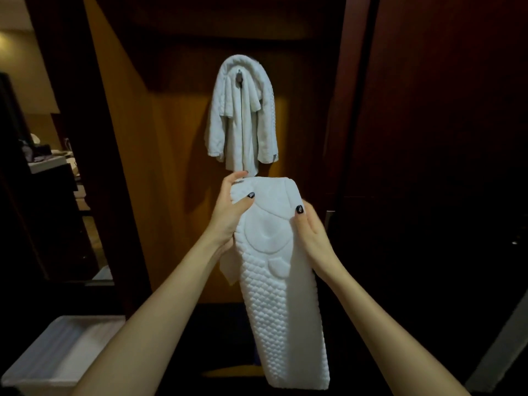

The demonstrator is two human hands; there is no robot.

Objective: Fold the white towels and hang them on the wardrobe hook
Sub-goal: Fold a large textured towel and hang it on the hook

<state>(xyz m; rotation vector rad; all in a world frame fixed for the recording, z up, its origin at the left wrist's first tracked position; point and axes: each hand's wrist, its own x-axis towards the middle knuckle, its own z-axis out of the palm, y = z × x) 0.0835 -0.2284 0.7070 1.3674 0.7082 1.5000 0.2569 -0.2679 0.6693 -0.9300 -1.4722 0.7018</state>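
A long folded white towel [278, 281] with a quilted scale pattern hangs down in front of me, folded over at its top edge. My left hand [233, 208] grips its upper left side, thumb on the front and fingers behind. At the upper right edge my right hand [310, 227] pinches it, thumb on the front. Just above, other white towels [243, 115] hang draped over a dark hook [239, 77] on the wooden wardrobe panel. The held towel's top sits directly below their lower ends.
A white plastic bin [61, 352] stands at the lower left on the floor. A dark wardrobe door [428, 138] fills the right side. On the left, a dim room shows a counter with small items [48, 158].
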